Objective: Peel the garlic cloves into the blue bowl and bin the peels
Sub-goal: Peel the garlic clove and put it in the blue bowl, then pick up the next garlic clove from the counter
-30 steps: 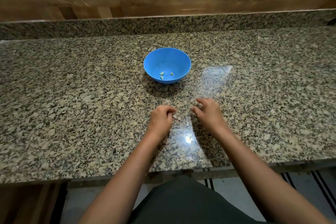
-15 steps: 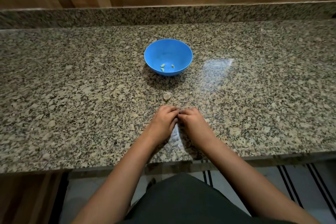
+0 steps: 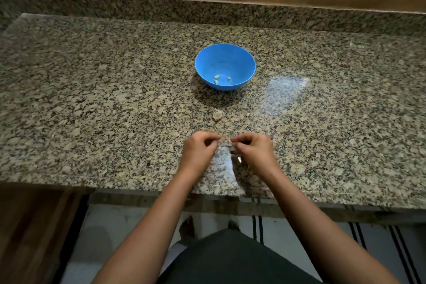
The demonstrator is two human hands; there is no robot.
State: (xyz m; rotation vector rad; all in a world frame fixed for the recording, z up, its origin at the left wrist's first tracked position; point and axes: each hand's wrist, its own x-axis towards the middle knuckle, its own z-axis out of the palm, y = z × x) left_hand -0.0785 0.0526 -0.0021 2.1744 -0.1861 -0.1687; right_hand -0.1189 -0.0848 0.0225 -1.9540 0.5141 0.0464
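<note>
Both hands are over the surface (image 3: 92, 99) close to its near edge, about midway along it. The left hand (image 3: 200, 152) and right hand (image 3: 254, 152) face each other with fingers curled. Their fingertips meet on a small pale garlic clove (image 3: 227, 144). Each grip looks clenched on one end of it, though it is small and blurred, so which fingers do the pinching cannot be told. Its long axis seems to run crosswise, from one hand to the other.

The blue bowl (image 3: 230, 57) stands straight ahead of the held clove, toward the back edge and well apart from the hands. Neither hand is clearly nearer to it, so either could carry the clove forward once it is bare. Three peeled cloves (image 3: 216, 79), pale yellow-green, lie on the bowl's floor on the side nearer the person.

Between the hands and the bowl a loose piece (image 3: 217, 115) lies on the surface, dull beige and rounded. It is probably an unpeeled clove, a little nearer the left hand. A smaller fleck (image 3: 248, 114) lies to its right. A white scrap of peel (image 3: 239, 159) lies just beside the right hand, toward the near edge.

No bin is in view, so the peeling appears to be partway through and the skins are not yet cleared.
</note>
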